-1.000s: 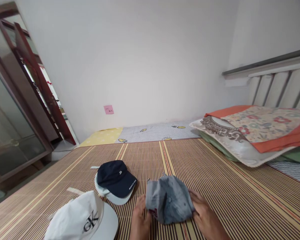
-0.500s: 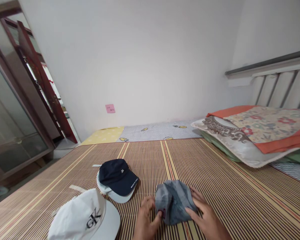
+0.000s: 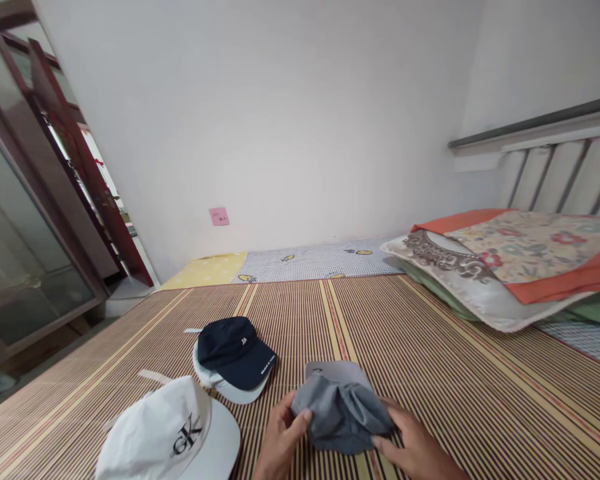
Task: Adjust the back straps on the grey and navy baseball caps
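Low in the head view, a crumpled grey-blue cap (image 3: 340, 417) is held just above the striped mat, its lighter grey brim pointing away from me. My left hand (image 3: 283, 437) pinches its left edge between thumb and fingers. On the right edge, my right hand (image 3: 413, 440) grips the cloth, with some fingers hidden behind it. To the left, a navy cap (image 3: 235, 350) rests on top of a pale blue cap (image 3: 247, 395). Nearer to me at the lower left lies a white cap (image 3: 155, 433) with black letters.
The striped mat (image 3: 290, 313) covers the bed. Pillows with an orange-edged floral cover (image 3: 535, 247) lie at the right, below a radiator (image 3: 555, 177). A pink note (image 3: 219, 216) is on the wall behind. A dark red door (image 3: 87, 160) stands at the left.
The grey-blue cap has been turned, so its brim now shows at the far side. My left hand has shifted slightly left and up along with its edge.
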`<state>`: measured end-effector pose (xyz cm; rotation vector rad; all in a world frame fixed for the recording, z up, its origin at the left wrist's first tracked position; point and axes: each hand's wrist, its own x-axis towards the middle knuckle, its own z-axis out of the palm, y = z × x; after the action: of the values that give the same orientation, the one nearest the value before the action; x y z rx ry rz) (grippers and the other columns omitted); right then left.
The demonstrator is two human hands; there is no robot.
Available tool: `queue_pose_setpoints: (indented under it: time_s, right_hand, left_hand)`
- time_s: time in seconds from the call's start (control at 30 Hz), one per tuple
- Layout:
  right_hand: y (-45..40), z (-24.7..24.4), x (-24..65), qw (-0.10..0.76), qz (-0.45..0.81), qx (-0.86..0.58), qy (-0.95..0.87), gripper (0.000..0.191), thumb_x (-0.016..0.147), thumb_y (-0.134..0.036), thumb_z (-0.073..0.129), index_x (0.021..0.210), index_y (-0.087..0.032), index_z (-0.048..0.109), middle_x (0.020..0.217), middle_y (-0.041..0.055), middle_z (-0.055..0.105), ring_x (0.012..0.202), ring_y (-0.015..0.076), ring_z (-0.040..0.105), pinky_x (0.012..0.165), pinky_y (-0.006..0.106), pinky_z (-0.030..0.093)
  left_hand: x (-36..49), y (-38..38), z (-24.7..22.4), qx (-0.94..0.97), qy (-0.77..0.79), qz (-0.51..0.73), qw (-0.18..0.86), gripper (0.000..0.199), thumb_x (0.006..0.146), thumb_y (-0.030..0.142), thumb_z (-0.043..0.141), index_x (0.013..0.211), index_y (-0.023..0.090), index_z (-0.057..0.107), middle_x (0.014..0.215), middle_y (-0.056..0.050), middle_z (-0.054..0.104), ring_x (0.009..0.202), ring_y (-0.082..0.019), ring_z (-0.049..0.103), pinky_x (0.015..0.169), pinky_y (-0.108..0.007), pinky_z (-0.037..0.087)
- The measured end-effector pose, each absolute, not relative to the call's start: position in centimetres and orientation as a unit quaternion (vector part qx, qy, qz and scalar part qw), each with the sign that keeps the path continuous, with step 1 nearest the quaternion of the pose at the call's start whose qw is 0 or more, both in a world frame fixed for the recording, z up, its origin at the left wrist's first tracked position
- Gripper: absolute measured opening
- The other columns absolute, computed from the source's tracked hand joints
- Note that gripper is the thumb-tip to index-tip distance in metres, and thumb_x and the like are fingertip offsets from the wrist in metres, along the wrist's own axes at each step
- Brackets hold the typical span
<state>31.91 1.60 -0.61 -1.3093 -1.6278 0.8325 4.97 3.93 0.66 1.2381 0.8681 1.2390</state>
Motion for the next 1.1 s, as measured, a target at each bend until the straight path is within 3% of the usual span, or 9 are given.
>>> queue_pose_setpoints:
  time_s: [0.13,0.23,0.43,0.53,0.67,0.83,0.97,1.1]
  right_hand:
    - [0.7,1.7,31.7,0.465,0.429,-0.476,-0.611,0.041,0.091,-0.054,0.059,0.115,-0.028,0.08,0.107,0.0107,0.079,0.105,0.0323,0.072,0.094,0.042,0.057]
    - [0.2,3.1,31.9,0.457,0.446,-0.466,-0.613,0.036,0.09,-0.055,0.062,0.102,-0.028,0.083,0.089,0.0073,0.078,0.088,0.0292,0.072,0.086,0.039,0.058]
    - [0.0,4.5,31.4,0.443,0.509,-0.453,-0.583,0.038,0.087,-0.061,0.064,0.097,-0.028,0.081,0.094,0.0065,0.078,0.091,0.0285,0.072,0.083,0.037,0.057]
    - [0.6,4.8,30.6,0.41,0.511,-0.452,-0.605,0.03,0.088,-0.052,0.067,0.096,-0.025,0.077,0.088,0.0048,0.077,0.088,0.0262,0.072,0.077,0.033,0.055]
    - [1.2,5.4,30.0,0.413,0.534,-0.428,-0.601,0.021,0.083,-0.038,0.074,0.096,-0.023,0.068,0.089,0.0028,0.074,0.09,0.0222,0.07,0.08,0.031,0.051]
    - [1.4,7.4,30.2,0.431,0.618,-0.331,-0.568,0.033,0.083,-0.042,0.078,0.104,-0.023,0.061,0.093,0.002,0.073,0.089,0.0195,0.07,0.081,0.031,0.049]
    - [1.9,8.8,30.1,0.413,0.604,-0.345,-0.588,0.036,0.083,-0.039,0.077,0.111,-0.021,0.064,0.087,0.0004,0.069,0.079,0.0169,0.068,0.076,0.03,0.049]
    - [2.0,9.0,28.7,0.409,0.591,-0.349,-0.601,0.028,0.081,-0.032,0.072,0.106,-0.02,0.066,0.096,0.006,0.071,0.087,0.0208,0.069,0.07,0.03,0.052]
  left_hand:
    - [4.6,3.9,0.7,0.575,0.399,0.49,0.519,0.035,0.079,0.051,0.076,0.085,0.016,0.078,0.074,-0.003,0.064,0.071,-0.019,0.051,0.067,-0.027,0.039]
    - [4.0,3.9,1.5,0.61,0.4,0.482,0.486,0.024,0.079,0.041,0.074,0.079,0.017,0.075,0.071,-0.001,0.058,0.069,-0.017,0.047,0.065,-0.026,0.038]
    - [3.3,2.9,4.4,0.62,0.388,0.408,0.547,0.013,0.073,0.022,0.068,0.085,0.017,0.07,0.075,0.001,0.056,0.071,-0.015,0.047,0.063,-0.024,0.037]
    - [3.5,2.4,4.9,0.625,0.417,0.371,0.546,0.014,0.073,0.017,0.062,0.085,0.017,0.069,0.073,0.001,0.054,0.065,-0.013,0.046,0.056,-0.023,0.036]
    - [4.0,2.5,4.4,0.636,0.389,0.373,0.553,0.018,0.079,0.029,0.067,0.093,0.016,0.07,0.076,0.001,0.055,0.066,-0.014,0.047,0.057,-0.023,0.037]
    - [4.4,2.8,4.5,0.624,0.339,0.405,0.576,0.043,0.079,0.055,0.077,0.089,0.014,0.069,0.072,0.002,0.05,0.067,-0.012,0.041,0.06,-0.024,0.031]
    - [4.4,2.7,5.6,0.607,0.345,0.427,0.574,0.043,0.085,0.057,0.073,0.081,0.014,0.071,0.072,0.0,0.052,0.069,-0.013,0.042,0.064,-0.024,0.032]
    - [4.8,2.5,5.8,0.59,0.338,0.445,0.583,0.044,0.082,0.058,0.076,0.085,0.014,0.074,0.075,-0.001,0.058,0.069,-0.013,0.044,0.064,-0.024,0.034]
